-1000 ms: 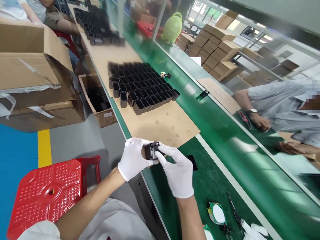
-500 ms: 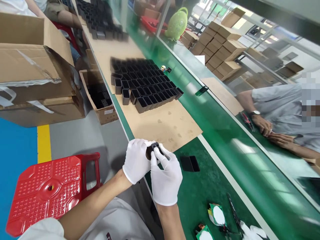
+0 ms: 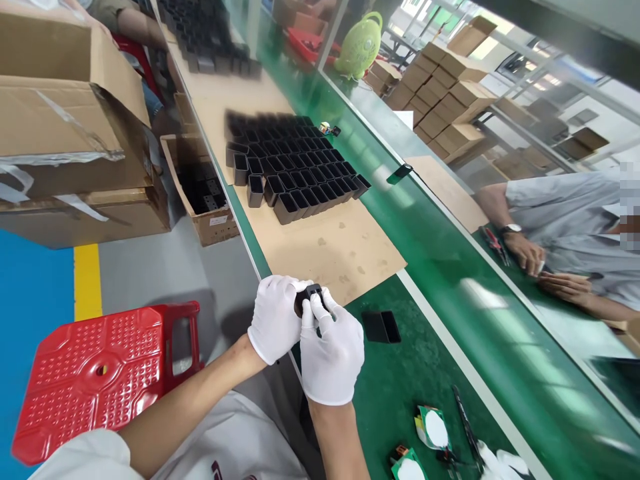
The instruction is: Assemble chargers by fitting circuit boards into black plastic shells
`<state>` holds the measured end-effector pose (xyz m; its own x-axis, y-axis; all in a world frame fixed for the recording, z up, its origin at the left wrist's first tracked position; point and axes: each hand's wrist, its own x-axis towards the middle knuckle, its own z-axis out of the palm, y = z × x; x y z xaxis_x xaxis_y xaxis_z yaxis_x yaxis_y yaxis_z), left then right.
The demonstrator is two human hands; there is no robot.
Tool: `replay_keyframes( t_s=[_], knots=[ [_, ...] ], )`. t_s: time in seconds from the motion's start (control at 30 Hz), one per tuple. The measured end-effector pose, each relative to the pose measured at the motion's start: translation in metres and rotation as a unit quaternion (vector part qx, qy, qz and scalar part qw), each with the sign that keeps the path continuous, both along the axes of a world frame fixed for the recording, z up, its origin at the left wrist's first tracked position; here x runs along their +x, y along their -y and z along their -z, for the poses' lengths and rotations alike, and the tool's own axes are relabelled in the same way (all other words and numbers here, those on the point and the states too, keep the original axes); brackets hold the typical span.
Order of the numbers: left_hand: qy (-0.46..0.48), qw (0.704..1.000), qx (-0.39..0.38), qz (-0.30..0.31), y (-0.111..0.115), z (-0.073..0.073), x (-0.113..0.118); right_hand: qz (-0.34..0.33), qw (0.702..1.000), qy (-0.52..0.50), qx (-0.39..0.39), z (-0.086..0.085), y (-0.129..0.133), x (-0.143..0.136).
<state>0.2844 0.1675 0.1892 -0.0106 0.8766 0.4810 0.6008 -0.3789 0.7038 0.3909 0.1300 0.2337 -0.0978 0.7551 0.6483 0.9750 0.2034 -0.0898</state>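
Both of my hands wear white gloves and meet at the near edge of the green bench. Between them is a small black plastic case (image 3: 313,291), mostly covered by the fingers. My left hand (image 3: 276,319) wraps round its left side. My right hand (image 3: 333,350) presses fingertips on its top and right side. Just right of my hands, an open black plastic case (image 3: 381,327) lies on its side on the green mat. Beyond, many like cases (image 3: 305,170) stand upright in rows on brown cardboard (image 3: 340,253).
At lower right lie circuit boards with white discs (image 3: 434,427), a black pen-like tool (image 3: 467,427) and a white glove (image 3: 503,461). A red stool (image 3: 100,373) and cardboard boxes (image 3: 55,133) stand at left. Across the green belt (image 3: 450,253), a co-worker's hands (image 3: 545,267) rest over the far bench.
My hands stay on the black case with almost the same grip; the fingers have shifted only slightly. The whole view has moved a little. The co-worker's hands have moved slightly apart.
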Motion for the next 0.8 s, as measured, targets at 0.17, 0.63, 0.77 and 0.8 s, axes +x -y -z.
replay_keyframes(
  t_s=[0.17,0.63,0.77,0.8],
  knots=[
    [0.003,1.000,-0.007,0.000,0.000,0.002,0.000,-0.008,0.998,0.044,-0.036,0.000,0.004,0.005],
    [0.023,0.998,-0.006,0.053,0.009,0.012,-0.011,-0.051,0.989,-0.141,0.021,-0.012,-0.011,0.028],
    [0.045,0.998,-0.001,0.035,0.012,0.018,-0.008,-0.027,0.990,-0.140,0.005,0.001,-0.020,0.034],
    [0.049,0.998,0.001,0.028,0.012,0.019,-0.007,-0.026,0.990,-0.139,-0.010,0.007,-0.022,0.035]
  ],
)
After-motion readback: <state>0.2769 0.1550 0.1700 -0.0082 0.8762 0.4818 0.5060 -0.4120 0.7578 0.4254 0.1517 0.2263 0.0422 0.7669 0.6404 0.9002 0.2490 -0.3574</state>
